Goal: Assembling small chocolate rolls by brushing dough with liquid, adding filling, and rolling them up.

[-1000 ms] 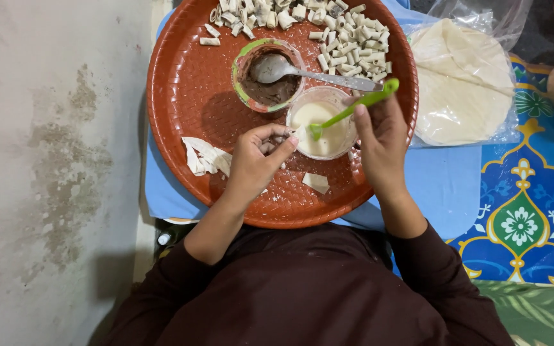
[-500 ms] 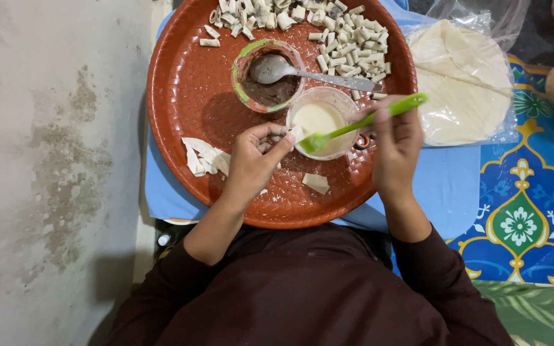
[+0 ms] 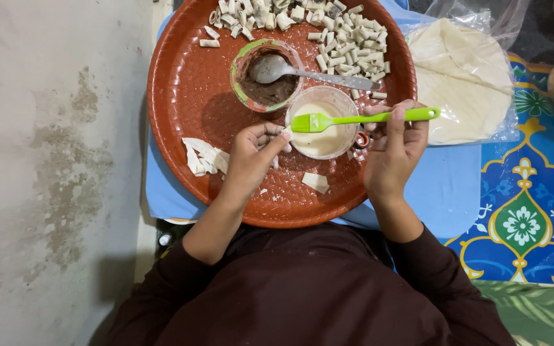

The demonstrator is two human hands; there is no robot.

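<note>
My right hand (image 3: 394, 148) grips the green brush (image 3: 360, 119) over the paste cup (image 3: 322, 122); my left hand (image 3: 251, 157) pinches a small wrapper piece (image 3: 285, 131), ready for brushing.

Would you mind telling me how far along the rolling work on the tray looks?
Done: a heap of small rolls at the tray's far side. In hand: the right hand holds a green brush over the paste cup; the left hand pinches a small piece. Left: cut strips, one loose piece and the bagged sheets.
</note>
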